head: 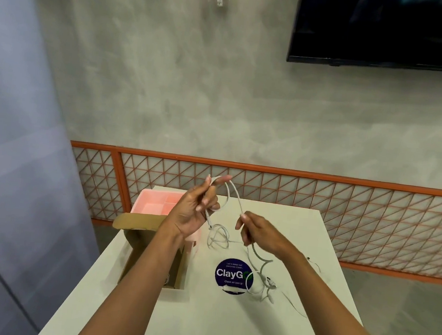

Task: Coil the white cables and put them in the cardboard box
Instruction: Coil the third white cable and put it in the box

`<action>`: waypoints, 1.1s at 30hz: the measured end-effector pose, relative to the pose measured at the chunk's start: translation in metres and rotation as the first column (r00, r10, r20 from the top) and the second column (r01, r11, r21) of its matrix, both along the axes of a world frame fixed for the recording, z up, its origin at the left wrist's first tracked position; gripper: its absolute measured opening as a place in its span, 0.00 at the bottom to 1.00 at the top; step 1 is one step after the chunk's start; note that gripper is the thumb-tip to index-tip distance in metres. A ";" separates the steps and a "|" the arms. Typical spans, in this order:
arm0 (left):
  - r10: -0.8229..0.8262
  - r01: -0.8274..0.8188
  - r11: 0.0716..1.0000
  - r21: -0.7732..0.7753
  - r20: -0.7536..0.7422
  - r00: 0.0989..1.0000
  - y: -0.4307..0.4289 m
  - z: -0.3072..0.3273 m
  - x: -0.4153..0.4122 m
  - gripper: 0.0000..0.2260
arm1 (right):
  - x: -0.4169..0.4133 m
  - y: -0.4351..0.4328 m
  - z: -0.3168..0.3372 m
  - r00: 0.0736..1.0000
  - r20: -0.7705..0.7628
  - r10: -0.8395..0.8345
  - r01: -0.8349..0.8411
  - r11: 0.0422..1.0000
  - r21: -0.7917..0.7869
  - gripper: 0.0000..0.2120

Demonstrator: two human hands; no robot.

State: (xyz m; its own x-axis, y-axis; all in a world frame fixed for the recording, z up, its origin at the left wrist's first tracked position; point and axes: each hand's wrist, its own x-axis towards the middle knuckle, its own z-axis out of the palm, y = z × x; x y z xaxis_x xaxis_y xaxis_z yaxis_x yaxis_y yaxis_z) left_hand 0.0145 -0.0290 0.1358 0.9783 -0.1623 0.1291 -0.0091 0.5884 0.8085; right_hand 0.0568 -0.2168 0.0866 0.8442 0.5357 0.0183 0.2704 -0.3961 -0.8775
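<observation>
Coiling is under way: the left hand [193, 213] is raised above the counter [224, 328], its grip curled round 1 loop of white cable [234, 196] arching over the forefinger. The right hand [259, 234] pinches the same cable further along, and the slack trails down to loose curls by the round blue sticker [230, 274]. A 2nd tangle [217, 239] lies below the hands (separate cable or not, I cannot tell). Next, I judge, the right hand must feed another loop leftward. The cardboard box [134, 259] stands open at the counter's left.
</observation>
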 end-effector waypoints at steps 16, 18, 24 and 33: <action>0.001 -0.044 0.844 0.535 0.080 0.997 -0.006 -0.005 0.008 0.17 | -0.014 0.012 0.055 0.954 0.138 0.266 -0.170 0.860 -0.482 0.22; 0.018 -0.045 0.810 0.584 0.051 0.999 -0.008 -0.008 0.013 0.15 | -0.017 0.012 0.063 0.953 0.114 0.281 -0.189 0.843 -0.503 0.23; 0.076 -0.142 0.525 0.839 0.120 0.990 -0.012 -0.021 0.016 0.17 | -0.015 0.009 0.088 0.968 0.157 0.196 -0.104 0.881 -0.461 0.30; -0.066 0.046 0.712 0.701 0.002 0.998 -0.020 -0.005 0.001 0.21 | 0.006 0.001 0.087 0.909 0.406 -0.096 0.155 0.981 -0.116 0.18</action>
State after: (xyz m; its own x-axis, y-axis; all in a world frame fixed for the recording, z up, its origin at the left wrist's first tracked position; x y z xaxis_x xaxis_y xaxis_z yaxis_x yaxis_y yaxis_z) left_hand 0.0152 -0.0490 0.1304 0.9625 -0.2706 -0.0201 -0.0203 -0.1455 0.9891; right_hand 0.0628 -0.2162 0.1735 0.8435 0.4477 0.2969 0.5237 -0.5625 -0.6398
